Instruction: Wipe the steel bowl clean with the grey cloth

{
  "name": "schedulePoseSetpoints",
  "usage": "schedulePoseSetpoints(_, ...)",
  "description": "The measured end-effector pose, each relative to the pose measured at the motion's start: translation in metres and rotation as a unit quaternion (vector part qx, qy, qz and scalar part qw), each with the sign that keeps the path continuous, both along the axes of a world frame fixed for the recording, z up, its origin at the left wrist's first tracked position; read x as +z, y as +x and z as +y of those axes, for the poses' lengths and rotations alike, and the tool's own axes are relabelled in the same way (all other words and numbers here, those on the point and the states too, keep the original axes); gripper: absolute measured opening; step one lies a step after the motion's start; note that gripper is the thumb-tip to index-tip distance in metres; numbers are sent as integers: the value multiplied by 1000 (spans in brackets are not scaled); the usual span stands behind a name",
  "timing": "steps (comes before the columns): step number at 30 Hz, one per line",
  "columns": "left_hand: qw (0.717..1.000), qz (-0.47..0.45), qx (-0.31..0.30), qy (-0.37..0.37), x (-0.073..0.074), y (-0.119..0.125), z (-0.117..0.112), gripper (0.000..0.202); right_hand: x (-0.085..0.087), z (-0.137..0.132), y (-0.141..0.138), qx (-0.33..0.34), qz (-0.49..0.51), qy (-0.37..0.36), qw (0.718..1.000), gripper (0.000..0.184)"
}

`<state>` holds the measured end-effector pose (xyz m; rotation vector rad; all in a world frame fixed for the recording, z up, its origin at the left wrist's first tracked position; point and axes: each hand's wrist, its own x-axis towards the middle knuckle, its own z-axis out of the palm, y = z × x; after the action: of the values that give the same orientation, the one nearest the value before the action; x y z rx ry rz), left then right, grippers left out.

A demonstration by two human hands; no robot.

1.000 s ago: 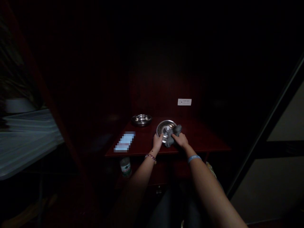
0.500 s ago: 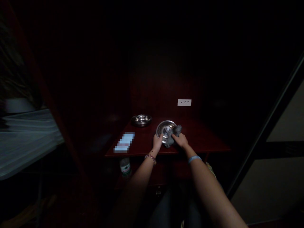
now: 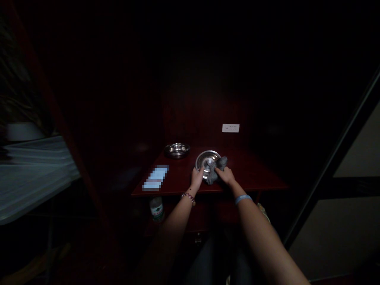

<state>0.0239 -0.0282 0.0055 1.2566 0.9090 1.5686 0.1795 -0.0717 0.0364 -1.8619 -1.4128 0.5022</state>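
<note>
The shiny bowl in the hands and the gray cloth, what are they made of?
The bowl looks like polished metal, perhaps stainless steel: silvery, with bright reflections. The cloth seems to be soft fabric with a dull finish, because it bunches and folds; I can't tell which fiber.

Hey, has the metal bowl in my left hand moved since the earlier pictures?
No, not visibly: the metal bowl in your left hand keeps the same place, below and left of the white wall socket.

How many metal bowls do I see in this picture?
At least 2: one bowl in the left hand, another bowl further back and left on the table. The second looks stacked; more may be hidden underneath.
</note>
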Motion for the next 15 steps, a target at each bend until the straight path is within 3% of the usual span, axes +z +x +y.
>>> schedulePoseSetpoints(15, 1000, 6, 5, -5, -5, 1, 6, 24, 0, 1, 1, 0, -12, -5, 1000, 49)
